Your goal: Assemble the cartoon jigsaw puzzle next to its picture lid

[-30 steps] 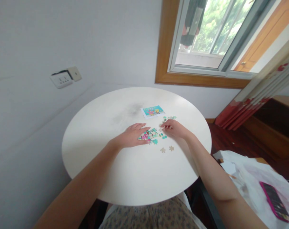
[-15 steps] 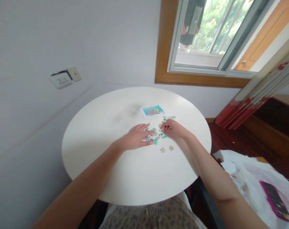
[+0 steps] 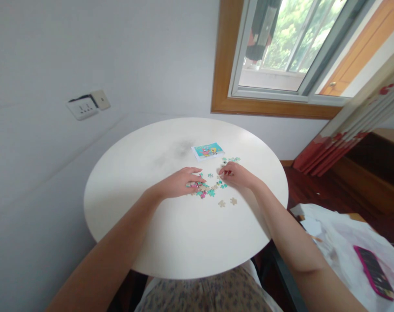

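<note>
A heap of small teal, pink and beige jigsaw pieces (image 3: 205, 188) lies near the middle of a round white table (image 3: 157, 225). My left hand (image 3: 179, 182) rests palm down at the heap's left edge, fingers stretched over the pieces. My right hand (image 3: 237, 174) sits at the heap's right side with its fingers curled down onto pieces; what it pinches is too small to make out. Two beige pieces (image 3: 227, 202) lie face down just in front of the heap. A few teal pieces (image 3: 232, 160) lie behind my right hand. A small picture card (image 3: 207, 151) lies further back.
A wall with a socket plate (image 3: 83, 107) stands behind the table on the left, a wood-framed window (image 3: 281, 56) on the right. A red-and-cream curtain (image 3: 353, 130) hangs at the right. A pink phone (image 3: 374, 273) lies on white plastic at the lower right.
My left hand has drawn back to the left, uncovering more of the piece heap and spreading it. My right hand has stayed almost still.
</note>
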A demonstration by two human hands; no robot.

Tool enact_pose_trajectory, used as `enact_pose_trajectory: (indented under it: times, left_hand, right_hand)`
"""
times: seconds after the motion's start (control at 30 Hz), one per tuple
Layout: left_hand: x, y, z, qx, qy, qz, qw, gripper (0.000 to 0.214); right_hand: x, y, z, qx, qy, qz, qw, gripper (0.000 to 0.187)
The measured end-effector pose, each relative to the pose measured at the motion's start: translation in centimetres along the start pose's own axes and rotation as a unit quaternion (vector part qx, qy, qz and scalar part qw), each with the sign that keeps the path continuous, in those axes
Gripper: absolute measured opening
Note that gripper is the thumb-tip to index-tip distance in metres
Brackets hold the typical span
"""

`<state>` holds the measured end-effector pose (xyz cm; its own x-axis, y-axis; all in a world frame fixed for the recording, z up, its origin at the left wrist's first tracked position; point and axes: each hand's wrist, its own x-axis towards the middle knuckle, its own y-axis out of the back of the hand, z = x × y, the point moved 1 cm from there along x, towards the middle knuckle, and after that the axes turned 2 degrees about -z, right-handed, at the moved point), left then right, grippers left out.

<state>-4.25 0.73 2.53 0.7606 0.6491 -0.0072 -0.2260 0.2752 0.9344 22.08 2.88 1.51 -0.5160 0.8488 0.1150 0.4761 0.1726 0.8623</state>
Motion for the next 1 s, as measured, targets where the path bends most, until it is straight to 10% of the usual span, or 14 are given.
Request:
enact_pose_trajectory:
  times: [0.23, 0.53, 1.0]
  left_hand:
    - [0.2, -0.2, -0.4, -0.018, 0.01, 0.039, 0.999, 0.038]
    - [0.2, -0.3, -0.7, 0.021, -0.044, 0.046, 0.998, 0.029]
    - [0.1, 0.8, -0.1, 0.018, -0.006, 0.045, 0.999, 0.026]
  right_hand:
    - [0.1, -0.1, -0.1, 0.006, 0.016, 0.014, 1.0, 0.019]
    - [-0.4, -1.1, -3.1, -0.007, 0.205, -0.017, 0.979, 0.027]
    - [-1.4, -0.8, -4.8, -0.163, 0.125, -0.035, 0.978, 0.038]
